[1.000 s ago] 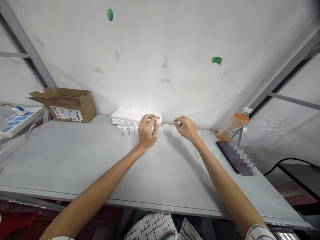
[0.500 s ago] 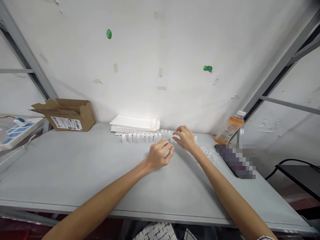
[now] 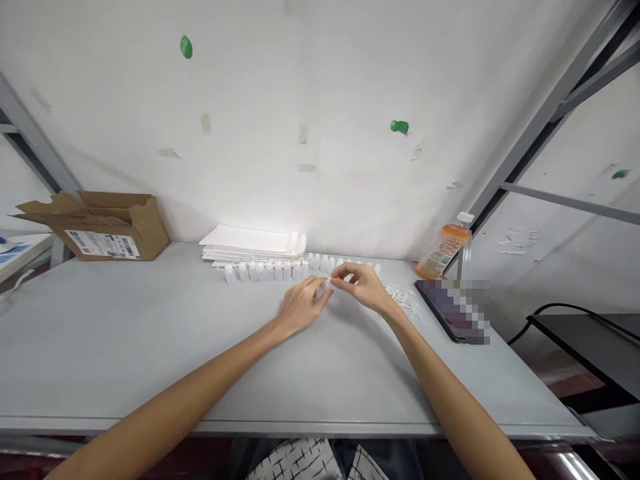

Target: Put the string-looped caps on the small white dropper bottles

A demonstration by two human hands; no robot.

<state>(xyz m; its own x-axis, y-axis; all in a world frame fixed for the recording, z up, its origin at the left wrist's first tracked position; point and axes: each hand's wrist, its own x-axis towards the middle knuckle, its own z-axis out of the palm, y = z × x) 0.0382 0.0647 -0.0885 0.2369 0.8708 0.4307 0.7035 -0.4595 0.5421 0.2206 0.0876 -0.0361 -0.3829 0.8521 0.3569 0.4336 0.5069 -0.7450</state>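
Note:
A small white bottle [image 3: 324, 287] is between the thumb and fingers of my left hand [image 3: 301, 307], just above the table. My right hand [image 3: 361, 285] pinches at the top of that same bottle; its fingertips partly hide it, so the cap cannot be made out. Behind my hands stands a row of small white bottles [image 3: 269, 271], upright and side by side. More white bottles [image 3: 325, 263] stand behind my right hand, some of them covered by it. To the right of that hand lies a loose heap of thin white strips [image 3: 404, 301].
A stack of white paper-like sheets [image 3: 250, 243] lies against the wall. An opened cardboard box [image 3: 117, 230] stands at the left, near a white and blue power strip [image 3: 20, 257]. At the right are a bottle of orange drink [image 3: 445, 248] and a phone [image 3: 453, 312].
My right hand has come away from the row of bottles toward my left hand. Both hands now meet on a small white bottle. The view has turned slightly right.

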